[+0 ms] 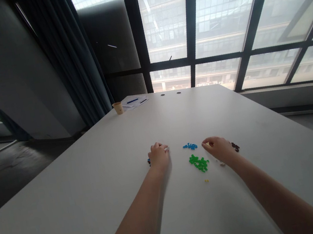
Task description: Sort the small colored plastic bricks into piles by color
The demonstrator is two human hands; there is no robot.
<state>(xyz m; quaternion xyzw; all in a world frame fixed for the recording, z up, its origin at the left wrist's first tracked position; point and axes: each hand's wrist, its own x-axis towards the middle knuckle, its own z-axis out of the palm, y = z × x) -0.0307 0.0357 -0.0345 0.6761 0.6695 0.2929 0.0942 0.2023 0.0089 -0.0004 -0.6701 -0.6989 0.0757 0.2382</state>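
Observation:
My left hand [159,156] rests low over the table with its fingers curled together; what they hold, if anything, is too small to make out. A few dark and blue pieces [149,162] peek out at its left side. My right hand [219,148] is closed in a pinch, thumb against fingers, and its contents cannot be told. Between the hands lie a small pile of blue toy bricks [190,146] and a larger pile of green toy bricks [199,163]. Dark brown pieces [235,146] sit just right of my right hand, and pale pieces [222,164] lie beneath its wrist.
Two tiny yellow pieces [206,180] lie nearer me on the white table [103,191]. At the far left edge stands a paper cup [118,108], beside papers [136,103] with a blue pen [132,100]. Two small dark discs [179,92] are at the far end.

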